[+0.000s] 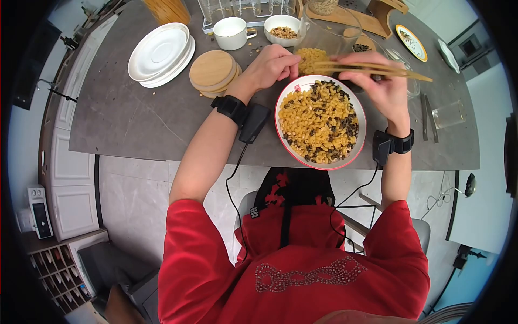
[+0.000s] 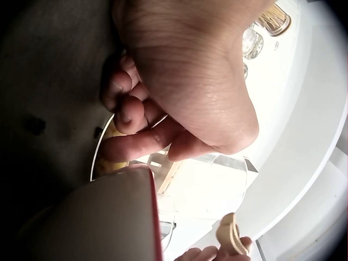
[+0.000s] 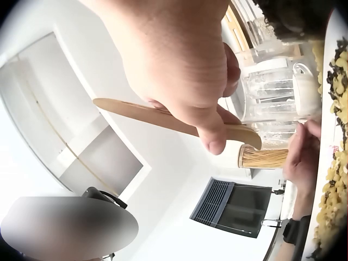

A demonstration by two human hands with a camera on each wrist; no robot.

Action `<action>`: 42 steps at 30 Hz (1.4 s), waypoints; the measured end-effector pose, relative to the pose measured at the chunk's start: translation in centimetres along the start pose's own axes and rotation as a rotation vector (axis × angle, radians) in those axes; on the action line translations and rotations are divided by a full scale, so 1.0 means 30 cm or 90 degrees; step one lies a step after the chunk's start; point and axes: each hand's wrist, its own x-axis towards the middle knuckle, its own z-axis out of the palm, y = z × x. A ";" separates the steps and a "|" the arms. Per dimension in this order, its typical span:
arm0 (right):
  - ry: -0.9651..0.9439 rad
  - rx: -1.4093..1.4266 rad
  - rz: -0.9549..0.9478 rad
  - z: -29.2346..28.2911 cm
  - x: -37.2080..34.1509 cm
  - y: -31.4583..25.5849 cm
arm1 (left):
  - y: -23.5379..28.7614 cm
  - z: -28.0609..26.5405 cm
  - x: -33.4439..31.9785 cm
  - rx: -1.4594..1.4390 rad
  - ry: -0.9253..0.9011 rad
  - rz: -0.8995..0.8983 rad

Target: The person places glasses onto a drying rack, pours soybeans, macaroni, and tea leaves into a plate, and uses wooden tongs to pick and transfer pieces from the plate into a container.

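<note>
I see a white bowl (image 1: 288,89) with a red rim on the smooth grey desk (image 1: 145,124). It's full of curly yellow pasta (image 1: 310,132) and wrinkly black bits (image 1: 347,127). A long, flat wooden tool (image 3: 136,112) pokes out both sides of the right grip (image 1: 386,92), pinched by thumb and fingers, near the bowl's far edge. That arm stretches forward. The left grip (image 1: 270,67) has bent fingers by a clear glass (image 1: 337,29) holding more pasta; I can't tell if they're touching it.
</note>
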 end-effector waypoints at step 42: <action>-0.258 -0.163 0.042 0.042 0.007 -0.039 | -0.001 0.000 -0.003 -0.017 -0.004 -0.012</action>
